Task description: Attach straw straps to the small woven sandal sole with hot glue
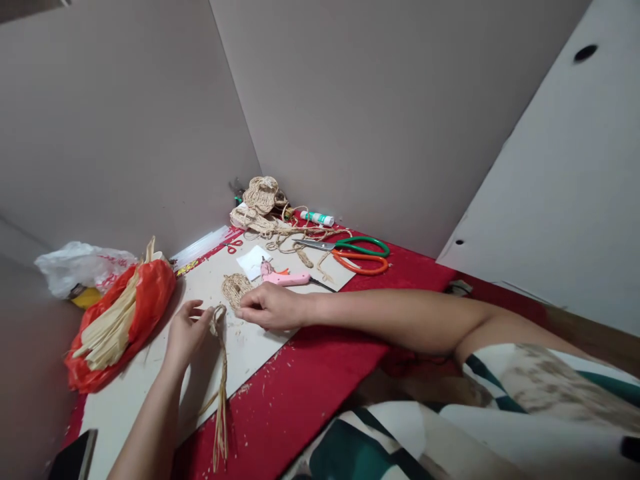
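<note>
A braided straw cord [223,360] hangs from the fingertips of my left hand [189,332], with a small loop at its top and loose strand ends over the red cloth. The thumb and forefinger of that hand pinch the cord near the loop; the other fingers are curled. My right hand [273,307] is closed, its fingertips at the lower right edge of a coiled straw braid [233,288]. Part of the coil is hidden behind the fingers. Just beyond that hand lies a pink glue gun [287,277] on a white paper square [253,261].
Large scissors [357,250] with green and orange handles lie at the right. Bundled straw braid [260,197] and a glue stick tube [317,218] are by the wall. A red bag [160,287] of dried husks [113,320] stands left. A pale board [150,380] covers red cloth [280,400].
</note>
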A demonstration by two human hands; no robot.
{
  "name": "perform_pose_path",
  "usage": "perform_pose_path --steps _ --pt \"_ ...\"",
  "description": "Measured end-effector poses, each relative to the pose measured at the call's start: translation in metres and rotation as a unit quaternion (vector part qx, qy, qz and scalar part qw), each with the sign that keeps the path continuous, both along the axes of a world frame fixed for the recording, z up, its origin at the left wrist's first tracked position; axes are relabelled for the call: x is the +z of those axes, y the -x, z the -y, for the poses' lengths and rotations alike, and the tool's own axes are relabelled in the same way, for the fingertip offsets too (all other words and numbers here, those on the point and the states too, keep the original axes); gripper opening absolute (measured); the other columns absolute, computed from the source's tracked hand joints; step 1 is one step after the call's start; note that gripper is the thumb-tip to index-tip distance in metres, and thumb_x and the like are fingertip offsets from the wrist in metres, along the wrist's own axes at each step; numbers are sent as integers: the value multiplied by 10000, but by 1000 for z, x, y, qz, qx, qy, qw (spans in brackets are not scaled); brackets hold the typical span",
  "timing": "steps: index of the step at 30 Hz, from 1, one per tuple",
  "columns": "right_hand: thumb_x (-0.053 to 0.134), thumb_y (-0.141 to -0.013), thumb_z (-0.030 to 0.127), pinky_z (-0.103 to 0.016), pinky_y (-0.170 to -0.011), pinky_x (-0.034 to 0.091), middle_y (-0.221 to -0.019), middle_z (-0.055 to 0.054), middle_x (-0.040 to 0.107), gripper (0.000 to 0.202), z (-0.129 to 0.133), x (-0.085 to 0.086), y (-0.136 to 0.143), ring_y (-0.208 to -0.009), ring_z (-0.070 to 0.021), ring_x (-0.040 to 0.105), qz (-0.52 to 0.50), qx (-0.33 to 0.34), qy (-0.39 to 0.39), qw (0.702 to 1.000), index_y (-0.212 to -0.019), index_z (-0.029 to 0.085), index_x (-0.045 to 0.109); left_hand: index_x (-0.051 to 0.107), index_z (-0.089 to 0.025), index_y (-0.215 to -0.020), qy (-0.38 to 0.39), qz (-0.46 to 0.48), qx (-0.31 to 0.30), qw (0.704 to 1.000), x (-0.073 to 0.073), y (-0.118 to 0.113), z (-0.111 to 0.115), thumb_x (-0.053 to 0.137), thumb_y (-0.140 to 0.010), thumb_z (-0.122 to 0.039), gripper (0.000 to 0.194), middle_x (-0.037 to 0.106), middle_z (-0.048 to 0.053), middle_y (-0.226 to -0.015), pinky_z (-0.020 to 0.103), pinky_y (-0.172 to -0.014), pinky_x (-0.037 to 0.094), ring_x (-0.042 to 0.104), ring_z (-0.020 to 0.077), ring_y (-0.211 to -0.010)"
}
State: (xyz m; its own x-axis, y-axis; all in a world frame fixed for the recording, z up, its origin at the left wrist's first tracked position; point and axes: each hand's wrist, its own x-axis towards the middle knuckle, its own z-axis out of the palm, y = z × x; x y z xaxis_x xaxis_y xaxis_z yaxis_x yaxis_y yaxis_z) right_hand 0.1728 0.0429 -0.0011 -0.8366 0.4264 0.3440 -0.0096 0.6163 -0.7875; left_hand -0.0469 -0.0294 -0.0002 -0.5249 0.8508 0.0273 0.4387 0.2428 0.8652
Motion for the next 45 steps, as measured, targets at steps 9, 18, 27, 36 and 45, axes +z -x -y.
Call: perform_pose_path --steps 9,18,27,36,45 --pt "556 -856 252 -195 -537 365 -598 48 491 198 -15 -14 -4 -527 -62 478 -62 -34 110 991 -695 157 488 572 -172 -1212 58 19 -20 998 7 6 -1 597 -888 -351 372 599 104 -1203 442 -814 529 619 228 -988" --pt "731 -736 374 -154 -456 471 -848 -10 634 350 -11 -19 8 -627 -92 642 -109 54 371 920 -960 156 574 562 -186 -803 1 91 -171 981 37 -54 19 766 -688 -448 351 623 -16 -628 275 -591 473 556 116 -539" --pt "737 -707 308 -173 -495 456 -628 9 637 243 -28 -8 -1 -521 -71 587 -93 -4 338 937 -801 117 619 656 -164 -873 5 75 -186 980 38 -32 20 766 -688 -434 345 588 -20 -640 244 -494 419 525 103 -486" --pt "710 -739 115 -220 -698 411 -755 -18 663 23 -74 42 5 -724 -90 558 -27 -113 -8 993 -759 115 721 678 -172 -897 -60 -69 -131 987 24 4 -18 687 -745 -481 344 665 19 -689 232 -453 395 520 118 -505" --pt "654 -764 74 -194 -558 438 -648 7 636 44 -114 9 43 -558 -72 567 63 -97 67 991 -799 80 680 702 -224 -821 -101 -262 -138 950 -17 26 -48 617 -784 -422 219 701 51 -827 327 -673 468 609 201 -697"
